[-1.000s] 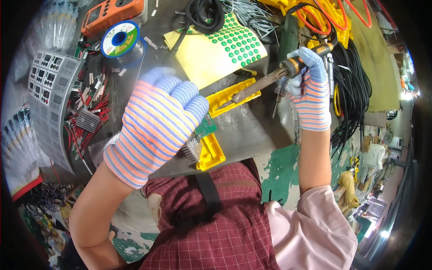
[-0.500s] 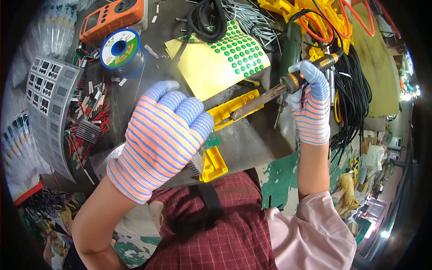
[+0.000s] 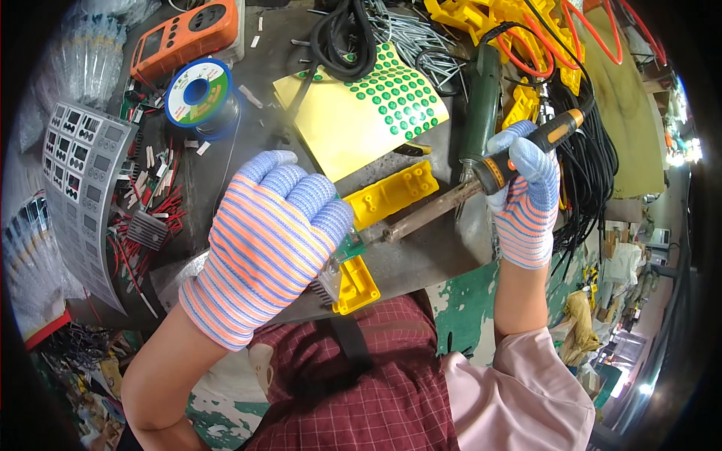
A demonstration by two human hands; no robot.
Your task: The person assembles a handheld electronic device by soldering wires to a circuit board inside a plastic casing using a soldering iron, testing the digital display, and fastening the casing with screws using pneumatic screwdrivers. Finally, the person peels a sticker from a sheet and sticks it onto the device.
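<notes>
My left hand (image 3: 274, 225), in a striped knit glove, is closed with its fingers curled down; what they grip is hidden beneath. A green circuit board (image 3: 350, 248) with a finned metal heatsink (image 3: 325, 289) shows from under its edge. Beside the board lies a yellow plastic case half (image 3: 356, 286); a second yellow case half (image 3: 392, 194) lies beyond it. My right hand (image 3: 526, 192), in a matching glove, grips a soldering iron (image 3: 444, 207) by its black and orange handle. The iron slants down leftward, its tip near the board's right side.
A solder wire spool (image 3: 199, 98) and an orange multimeter (image 3: 184, 37) stand at the far left. Yellow sheets with green round stickers (image 3: 353, 113) lie ahead, near loose screws (image 3: 421, 45). A green-handled screwdriver (image 3: 481, 105) and black cables (image 3: 594, 165) are on the right.
My right hand and the soldering iron have moved nearer to me. The iron's tip has come off the farther yellow case half and now sits closer to the circuit board. My left hand stays closed.
</notes>
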